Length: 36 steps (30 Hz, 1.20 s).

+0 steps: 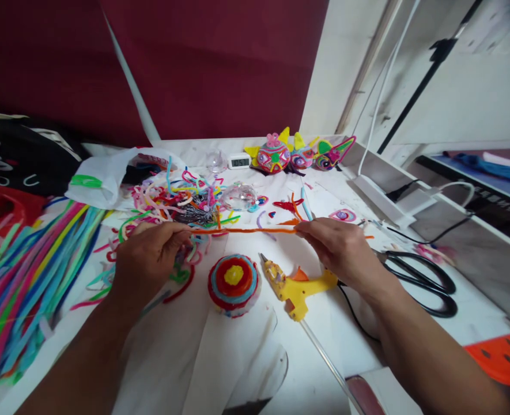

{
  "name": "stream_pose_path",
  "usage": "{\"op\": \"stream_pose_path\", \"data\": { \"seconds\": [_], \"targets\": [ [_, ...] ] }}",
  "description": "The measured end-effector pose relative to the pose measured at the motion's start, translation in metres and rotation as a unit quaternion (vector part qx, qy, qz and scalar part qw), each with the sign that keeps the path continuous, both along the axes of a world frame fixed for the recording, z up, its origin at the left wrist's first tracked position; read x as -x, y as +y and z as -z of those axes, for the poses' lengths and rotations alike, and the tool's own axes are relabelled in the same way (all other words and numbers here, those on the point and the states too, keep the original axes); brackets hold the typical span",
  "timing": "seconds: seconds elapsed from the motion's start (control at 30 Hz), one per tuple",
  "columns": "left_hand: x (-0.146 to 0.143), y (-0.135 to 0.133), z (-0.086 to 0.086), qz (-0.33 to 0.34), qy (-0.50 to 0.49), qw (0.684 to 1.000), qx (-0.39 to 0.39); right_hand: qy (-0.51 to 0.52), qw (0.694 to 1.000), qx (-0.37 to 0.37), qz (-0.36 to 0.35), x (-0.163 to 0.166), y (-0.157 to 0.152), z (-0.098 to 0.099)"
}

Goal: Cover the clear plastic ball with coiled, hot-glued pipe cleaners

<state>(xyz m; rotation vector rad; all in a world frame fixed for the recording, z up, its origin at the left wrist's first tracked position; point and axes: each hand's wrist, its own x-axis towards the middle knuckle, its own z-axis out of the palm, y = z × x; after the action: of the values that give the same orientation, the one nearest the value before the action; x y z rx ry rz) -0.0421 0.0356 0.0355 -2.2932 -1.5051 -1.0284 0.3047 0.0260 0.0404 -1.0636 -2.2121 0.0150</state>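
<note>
An orange pipe cleaner (246,230) stretches level between my two hands above the table. My left hand (151,253) pinches its left end, and my right hand (339,245) pinches it near the right, with a short tip showing past the fingers. Below the strand sits a round dome (234,283) covered in rings of red, blue and orange with a yellow centre. To the right of the dome, under my right hand, lies a yellow hot glue gun (295,288) with a clear glue stick (328,360) in its back.
Long coloured pipe cleaners (42,276) spread over the left side, with a tangle of cut pieces (172,199) behind. Black-handled scissors (427,282) lie at right. Finished fish-like crafts (274,154), a small digital clock (240,161) and a power strip (384,199) stand farther back.
</note>
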Motion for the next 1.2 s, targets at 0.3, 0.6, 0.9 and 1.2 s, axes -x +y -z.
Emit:
{"op": "stream_pose_path", "data": {
  "seconds": [0.3,0.6,0.9,1.2],
  "targets": [
    [0.005,0.0,-0.003,0.007,-0.085,0.991,0.1,0.122,0.989,0.083,0.0,-0.003,0.005,-0.004],
    [0.004,-0.002,-0.005,-0.028,-0.118,0.988,0.093,0.245,0.961,0.112,0.065,0.001,0.007,0.0],
    [0.005,-0.002,-0.002,0.01,-0.211,0.971,0.109,0.59,0.752,0.293,-0.027,0.018,0.006,-0.011],
    [0.001,0.006,0.006,0.04,-0.343,0.935,0.079,0.624,0.72,0.295,-0.065,0.012,0.015,-0.004]
  ]
}}
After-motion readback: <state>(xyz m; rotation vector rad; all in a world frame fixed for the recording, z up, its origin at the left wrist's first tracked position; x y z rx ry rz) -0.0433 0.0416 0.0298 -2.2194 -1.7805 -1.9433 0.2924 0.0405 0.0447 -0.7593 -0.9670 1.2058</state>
